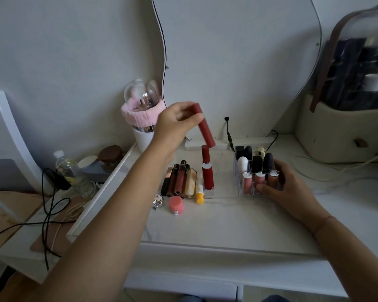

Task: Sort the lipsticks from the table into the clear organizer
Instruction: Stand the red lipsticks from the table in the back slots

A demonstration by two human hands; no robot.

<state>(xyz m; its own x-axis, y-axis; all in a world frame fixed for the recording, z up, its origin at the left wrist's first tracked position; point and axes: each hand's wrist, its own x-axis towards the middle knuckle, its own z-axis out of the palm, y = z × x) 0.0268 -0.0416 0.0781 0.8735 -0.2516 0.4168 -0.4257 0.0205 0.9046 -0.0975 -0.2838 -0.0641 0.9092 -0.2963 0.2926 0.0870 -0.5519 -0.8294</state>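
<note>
My left hand holds a dark red lipstick tube tilted in the air, its lower end just above another red lipstick that stands upright on the white table. My right hand grips the front right of the clear organizer, which holds pink glosses in front and black and white lipsticks behind. A row of brown, black and beige lip tubes lies flat left of the standing red one, with a yellow balm stick beside them.
A pink round jar and a small silver item lie in front of the row. A white brush cup with a pink headband stands at the back left. A beige bag sits far right. Cables run along the table's back and left side.
</note>
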